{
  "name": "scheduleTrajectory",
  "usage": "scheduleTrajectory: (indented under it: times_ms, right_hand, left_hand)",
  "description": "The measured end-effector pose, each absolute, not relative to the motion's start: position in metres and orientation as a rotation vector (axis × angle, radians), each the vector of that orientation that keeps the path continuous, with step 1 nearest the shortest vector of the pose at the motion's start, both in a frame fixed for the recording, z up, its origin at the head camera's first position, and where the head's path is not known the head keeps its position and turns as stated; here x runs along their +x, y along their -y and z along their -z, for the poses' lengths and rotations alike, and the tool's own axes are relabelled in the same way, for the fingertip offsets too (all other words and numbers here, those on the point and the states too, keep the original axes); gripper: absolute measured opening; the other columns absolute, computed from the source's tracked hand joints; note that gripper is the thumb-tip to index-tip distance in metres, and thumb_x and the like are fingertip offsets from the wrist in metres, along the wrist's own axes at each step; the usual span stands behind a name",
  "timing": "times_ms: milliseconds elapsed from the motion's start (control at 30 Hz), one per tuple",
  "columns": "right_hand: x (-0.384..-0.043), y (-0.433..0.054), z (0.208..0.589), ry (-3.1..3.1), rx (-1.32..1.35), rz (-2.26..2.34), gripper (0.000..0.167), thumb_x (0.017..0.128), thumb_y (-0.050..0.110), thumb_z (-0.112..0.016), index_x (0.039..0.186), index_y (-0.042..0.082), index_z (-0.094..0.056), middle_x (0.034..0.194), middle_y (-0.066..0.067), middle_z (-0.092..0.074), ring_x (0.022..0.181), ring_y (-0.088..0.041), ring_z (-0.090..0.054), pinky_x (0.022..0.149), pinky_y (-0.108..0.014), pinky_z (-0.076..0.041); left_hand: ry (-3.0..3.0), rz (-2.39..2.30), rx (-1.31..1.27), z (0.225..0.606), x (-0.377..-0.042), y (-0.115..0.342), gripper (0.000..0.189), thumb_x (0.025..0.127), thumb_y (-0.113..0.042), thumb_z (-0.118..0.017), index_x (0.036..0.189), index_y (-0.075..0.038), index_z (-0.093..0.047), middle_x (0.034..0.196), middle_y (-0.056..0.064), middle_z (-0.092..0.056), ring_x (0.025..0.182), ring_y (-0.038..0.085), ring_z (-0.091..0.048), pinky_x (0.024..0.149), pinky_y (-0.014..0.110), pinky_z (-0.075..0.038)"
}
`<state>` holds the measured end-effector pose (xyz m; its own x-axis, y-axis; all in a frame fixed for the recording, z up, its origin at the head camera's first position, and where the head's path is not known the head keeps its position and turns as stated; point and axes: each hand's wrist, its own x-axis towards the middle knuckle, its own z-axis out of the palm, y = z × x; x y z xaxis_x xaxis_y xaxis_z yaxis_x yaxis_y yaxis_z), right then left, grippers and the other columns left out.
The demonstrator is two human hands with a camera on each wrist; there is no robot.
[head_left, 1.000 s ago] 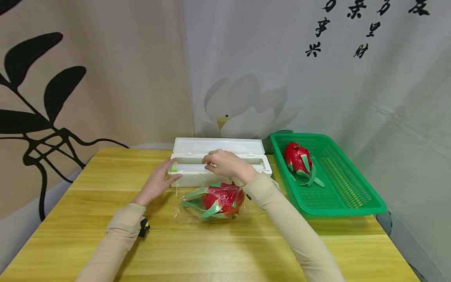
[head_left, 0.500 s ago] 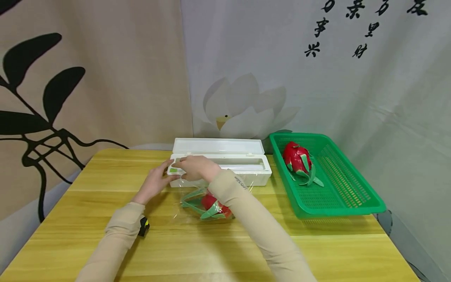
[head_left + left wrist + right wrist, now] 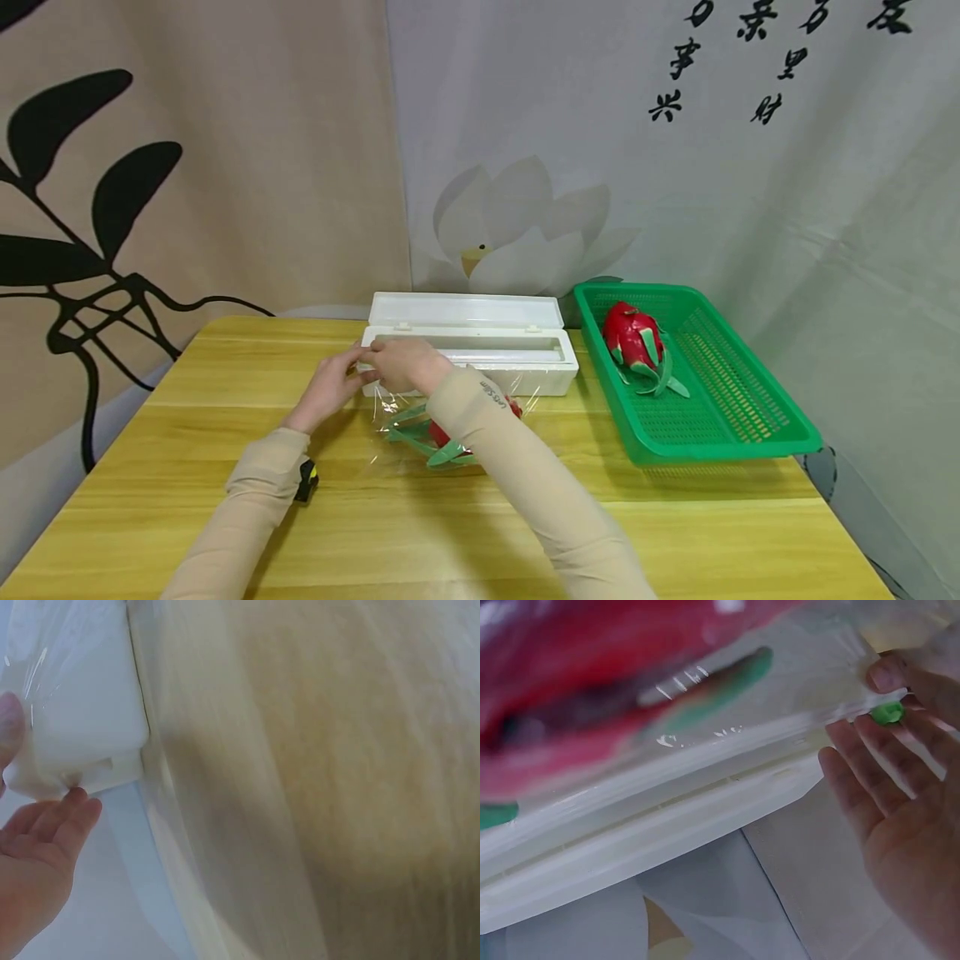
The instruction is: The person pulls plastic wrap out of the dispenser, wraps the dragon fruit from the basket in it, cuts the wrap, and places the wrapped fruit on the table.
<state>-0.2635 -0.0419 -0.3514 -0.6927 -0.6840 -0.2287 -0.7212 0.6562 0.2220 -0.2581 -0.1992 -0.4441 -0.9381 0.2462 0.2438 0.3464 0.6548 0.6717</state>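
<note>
Your left hand point(image 3: 333, 387) lies straight-fingered against the cling-film dispenser point(image 3: 480, 333), your right hand point(image 3: 408, 364) hides its hold—brace too lightly and the dispenser may skid, dragging film point(image 3: 385, 408) off the dragon fruit point(image 3: 439, 435) in front.

Beige sleeves point(image 3: 538, 490) with dark lettering point(image 3: 493, 394)

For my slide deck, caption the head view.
Left hand and right hand at an open white box, dragon fruit in front, another in green basket.
</note>
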Motion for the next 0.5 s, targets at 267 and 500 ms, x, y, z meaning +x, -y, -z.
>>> scheduleTrajectory:
  times_ms: [267, 500]
  right_hand:
    - [-0.2645, 0.0401, 0.3515, -2.713, -1.159, -0.498, 0.057, 0.095, 0.031, -0.055, 0.148, 0.032, -0.032, 0.151, 0.007, -0.039, 0.134, -0.010, -0.043, 0.108, -0.026, -0.042]
    - [-0.2629, 0.0411, 0.3516, -2.731, -1.134, -0.489, 0.054, 0.093, 0.020, -0.057, 0.144, 0.028, -0.039, 0.142, 0.006, -0.047, 0.124, -0.011, -0.051, 0.100, -0.026, -0.048]
  left_hand:
    - [2.721, 1.121, -0.487, 0.4424, -0.2588, 0.1963, 0.046, 0.090, -0.023, -0.065, 0.132, -0.006, -0.054, 0.143, 0.032, -0.037, 0.122, 0.050, -0.048, 0.099, 0.060, -0.043]
    - [2.770, 1.062, -0.478, 0.4422, -0.2577, 0.1992, 0.050, 0.091, -0.031, -0.062, 0.135, -0.009, -0.051, 0.145, 0.031, -0.032, 0.122, 0.052, -0.046, 0.100, 0.063, -0.041]
